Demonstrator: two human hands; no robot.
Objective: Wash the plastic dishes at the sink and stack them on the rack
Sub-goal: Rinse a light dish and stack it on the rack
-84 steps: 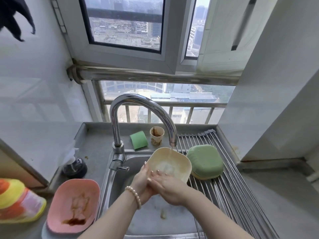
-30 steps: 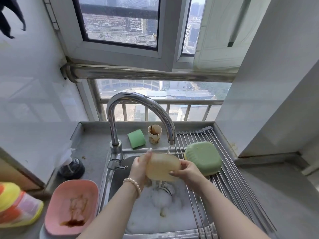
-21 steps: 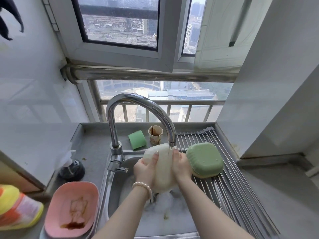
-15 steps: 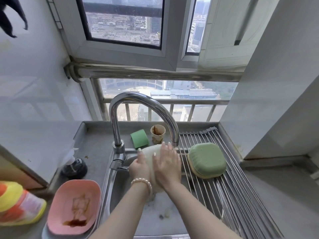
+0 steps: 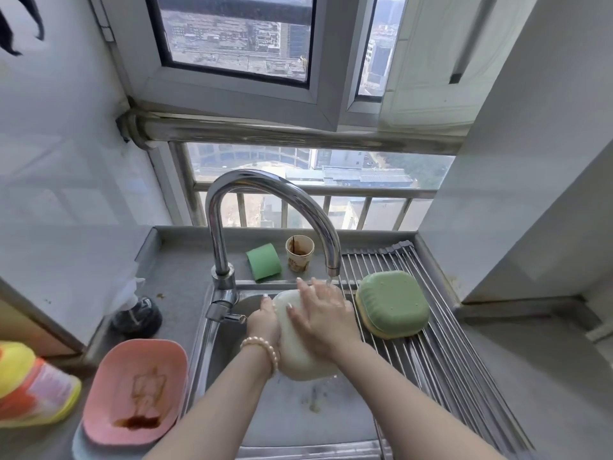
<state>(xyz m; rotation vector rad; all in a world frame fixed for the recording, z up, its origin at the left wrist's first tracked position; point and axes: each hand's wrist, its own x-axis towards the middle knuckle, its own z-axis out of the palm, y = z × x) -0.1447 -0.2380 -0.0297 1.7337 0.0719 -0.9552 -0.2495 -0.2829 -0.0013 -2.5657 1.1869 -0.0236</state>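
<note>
A cream plastic dish (image 5: 297, 353) stands on edge over the sink (image 5: 298, 413), under the running faucet (image 5: 265, 207). My left hand (image 5: 263, 322) grips its left rim, fingers curled round the edge. My right hand (image 5: 323, 320) lies flat on the dish's underside with straight fingers, water falling on the fingertips. A green dish (image 5: 391, 307) lies upside down on the roll-up rack (image 5: 441, 370) to the right, on top of a yellowish one. A dirty pink dish (image 5: 132, 393) sits on the counter at the left, stacked on a bluish one.
A green sponge (image 5: 263, 262) and a stained paper cup (image 5: 299, 253) stand behind the sink. A dark soap dispenser (image 5: 136, 315) and a yellow-orange bottle (image 5: 30, 386) are at the left. A wall closes off the right side.
The cream dish has been turned from bowl-up under the tap to standing on edge. My right hand moved from its rim onto its back, rubbing it; my left hand kept its hold.
</note>
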